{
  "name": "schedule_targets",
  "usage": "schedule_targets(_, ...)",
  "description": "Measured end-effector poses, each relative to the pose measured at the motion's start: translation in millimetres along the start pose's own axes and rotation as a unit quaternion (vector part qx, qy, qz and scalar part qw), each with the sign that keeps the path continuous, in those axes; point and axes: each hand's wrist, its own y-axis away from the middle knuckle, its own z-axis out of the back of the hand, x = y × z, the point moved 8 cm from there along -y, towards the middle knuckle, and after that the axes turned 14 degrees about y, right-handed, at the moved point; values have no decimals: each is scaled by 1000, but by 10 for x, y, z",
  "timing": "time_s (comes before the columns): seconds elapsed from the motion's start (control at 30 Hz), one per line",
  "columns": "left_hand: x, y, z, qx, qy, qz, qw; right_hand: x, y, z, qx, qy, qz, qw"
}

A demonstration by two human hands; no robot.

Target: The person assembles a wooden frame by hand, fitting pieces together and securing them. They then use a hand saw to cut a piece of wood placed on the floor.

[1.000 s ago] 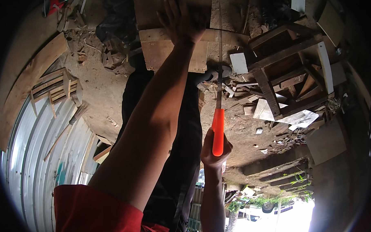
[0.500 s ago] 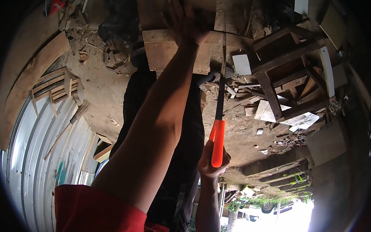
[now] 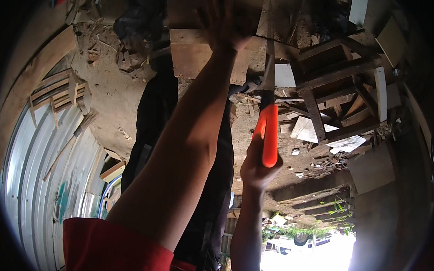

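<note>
My left hand (image 3: 225, 30) lies flat with its fingers spread on a wooden board (image 3: 183, 10), pressing from above in dim light. Below it shows a lighter plywood panel (image 3: 193, 60) with a strip of wood along its top. In my right hand (image 3: 258, 169) is the orange handle of a handsaw (image 3: 271, 137), the fingers wrapped round it. Its long blade points away from me and crosses the wood strip, right of my left hand. The blade's far end is too dark to make out.
A dark wooden frame (image 3: 343, 75) lies to the right among scraps and pale sheets. Corrugated metal sheeting (image 3: 34, 177) and a slatted wooden piece (image 3: 60, 94) are at the left. A stick-handled brush (image 3: 78, 130) leans there. Debris covers parts of the dirt floor (image 3: 106, 103).
My right hand has pushed the saw away from me and slightly to the right. My left hand stays on the board, shifted only slightly in the picture.
</note>
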Motion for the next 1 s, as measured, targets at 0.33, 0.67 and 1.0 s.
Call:
schedule_targets(0.33, 16, -23, -14, 12, 26, 11, 1000, -55, 406, 209, 54, 3, -24, 998)
schedule_targets(0.67, 26, 9, 7, 30, 13, 15, 999, 18, 683, 334, 49, 42, -7, 998)
schedule_targets(1.0, 134, 20, -167, 61, 13, 27, 998, 53, -325, -142, 8, -55, -39, 998)
